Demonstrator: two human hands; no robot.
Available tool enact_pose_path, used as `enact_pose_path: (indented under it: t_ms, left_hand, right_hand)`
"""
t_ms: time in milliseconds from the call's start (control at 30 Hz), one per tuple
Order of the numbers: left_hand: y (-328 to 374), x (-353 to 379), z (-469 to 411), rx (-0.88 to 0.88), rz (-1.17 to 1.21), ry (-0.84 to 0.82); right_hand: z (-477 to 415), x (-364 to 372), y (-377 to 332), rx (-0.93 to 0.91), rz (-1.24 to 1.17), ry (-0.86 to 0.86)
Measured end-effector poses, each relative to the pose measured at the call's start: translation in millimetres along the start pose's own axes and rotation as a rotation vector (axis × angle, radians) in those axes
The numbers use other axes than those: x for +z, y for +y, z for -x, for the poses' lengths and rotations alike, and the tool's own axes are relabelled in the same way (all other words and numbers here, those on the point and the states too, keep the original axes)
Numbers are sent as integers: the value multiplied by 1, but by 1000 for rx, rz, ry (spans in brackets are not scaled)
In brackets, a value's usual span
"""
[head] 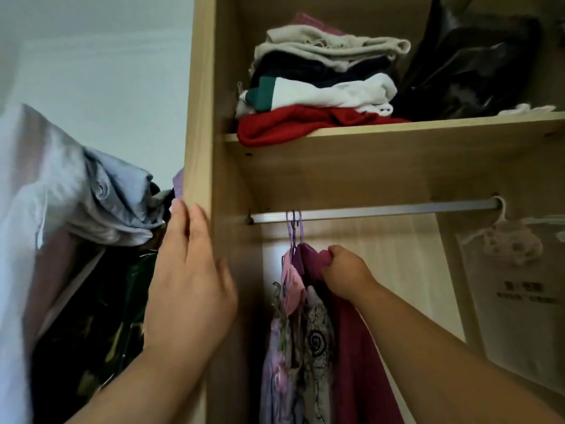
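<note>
I look up into an open wooden wardrobe (201,117). A metal rail (382,211) crosses it under a shelf. Several garments hang at the rail's left end on purple hangers (294,228). My right hand (345,270) grips the shoulder of a dark magenta garment (357,362) hanging there. Beside it hang a pink and lilac floral garment (284,332) and a patterned cream one (318,341). My left hand (189,283) lies flat with straight fingers against the wardrobe's left side panel, near its front edge.
A stack of folded clothes (318,87), red at the bottom, sits on the shelf (397,130) beside a black bag (467,68). A pale padded hanger (510,237) hangs at the rail's right end. Grey and dark clothes (101,209) are piled outside to the left.
</note>
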State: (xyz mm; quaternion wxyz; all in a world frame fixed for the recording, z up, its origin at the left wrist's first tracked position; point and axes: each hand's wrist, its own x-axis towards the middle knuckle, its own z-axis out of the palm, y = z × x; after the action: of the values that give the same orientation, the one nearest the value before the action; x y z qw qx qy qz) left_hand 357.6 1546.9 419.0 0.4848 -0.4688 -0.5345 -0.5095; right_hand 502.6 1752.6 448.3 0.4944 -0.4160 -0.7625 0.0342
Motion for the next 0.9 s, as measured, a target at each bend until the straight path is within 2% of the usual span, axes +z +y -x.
enact_pose_path:
  t_ms: [133, 233, 367, 567, 733, 900]
  left_hand:
    - [0, 1, 1, -30, 2, 35]
    - [2, 1, 2, -61, 2, 39]
    - [3, -1, 3, -118, 26, 35]
    - [3, -3, 4, -149, 82, 38]
    - [4, -5, 4, -183, 120, 24]
    - [9, -14, 5, -226, 155, -47]
  right_hand:
    - [-16, -8, 7, 83, 18, -66]
    - [-20, -8, 8, 38, 50, -80]
    - [-14, -6, 7, -30, 15, -9]
    - [-18, -27, 5, -90, 94, 82]
    - [-15, -53, 13, -59, 71, 142]
    - [25, -87, 40, -44, 123, 172]
